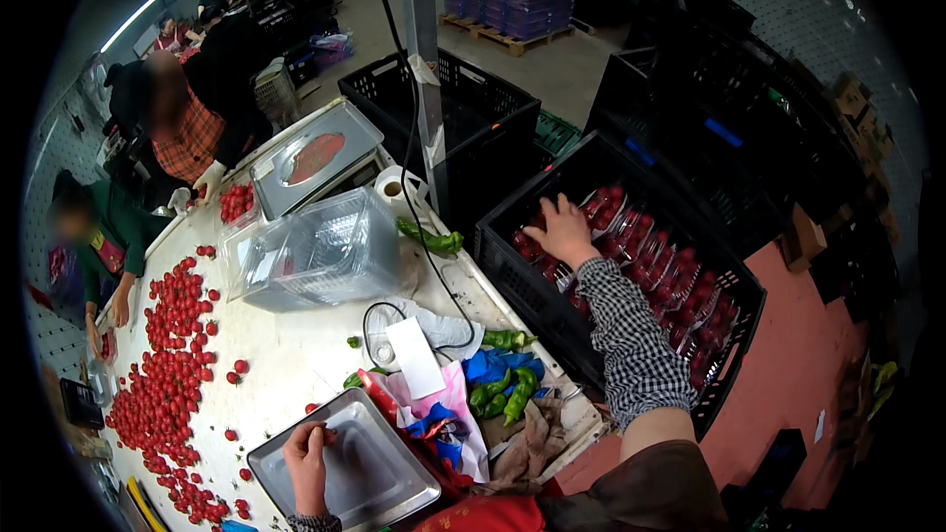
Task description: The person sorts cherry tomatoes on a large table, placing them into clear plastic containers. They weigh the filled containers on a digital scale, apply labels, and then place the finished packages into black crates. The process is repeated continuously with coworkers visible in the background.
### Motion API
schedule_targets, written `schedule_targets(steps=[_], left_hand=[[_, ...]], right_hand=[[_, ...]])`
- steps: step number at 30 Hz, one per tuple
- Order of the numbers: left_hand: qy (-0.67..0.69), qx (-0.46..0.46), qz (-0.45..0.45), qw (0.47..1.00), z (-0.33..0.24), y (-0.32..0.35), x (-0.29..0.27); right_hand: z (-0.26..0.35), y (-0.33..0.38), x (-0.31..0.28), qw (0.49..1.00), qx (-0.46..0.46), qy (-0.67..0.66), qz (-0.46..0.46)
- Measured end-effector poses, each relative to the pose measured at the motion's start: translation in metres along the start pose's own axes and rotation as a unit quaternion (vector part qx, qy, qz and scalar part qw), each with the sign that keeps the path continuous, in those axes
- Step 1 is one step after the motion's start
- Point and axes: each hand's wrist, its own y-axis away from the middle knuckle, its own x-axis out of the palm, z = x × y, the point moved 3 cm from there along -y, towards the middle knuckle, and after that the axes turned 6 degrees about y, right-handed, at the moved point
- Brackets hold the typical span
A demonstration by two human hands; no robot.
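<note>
My right hand (566, 232) reaches into a black plastic crate (480, 254) on the right, fingers spread over clear packs of red cherry tomatoes (645, 254). The packs lie in rows inside the crate. Over the left part of a shallow metal tray (379, 468), my left hand (306, 461) has its fingers curled together. What they hold, if anything, is too small to make out. Left of the tray, many loose cherry tomatoes (163, 399) are spread across the white table (286, 360).
Stacked clear plastic boxes (330, 251), a paper roll (399, 192) and a scale (315, 158) stand farther back. Green peppers (507, 396) and bags lie near the table's right edge. A metal post (422, 69) and hanging cable rise beyond. Two people work along the left side.
</note>
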Motion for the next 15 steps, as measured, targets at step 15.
schedule_targets(steps=[15], left_hand=[[-0.002,0.009,0.008,1.000,-0.010,0.005,0.022]], right_hand=[[-0.003,-0.014,-0.008,0.992,0.032,-0.076,0.094]])
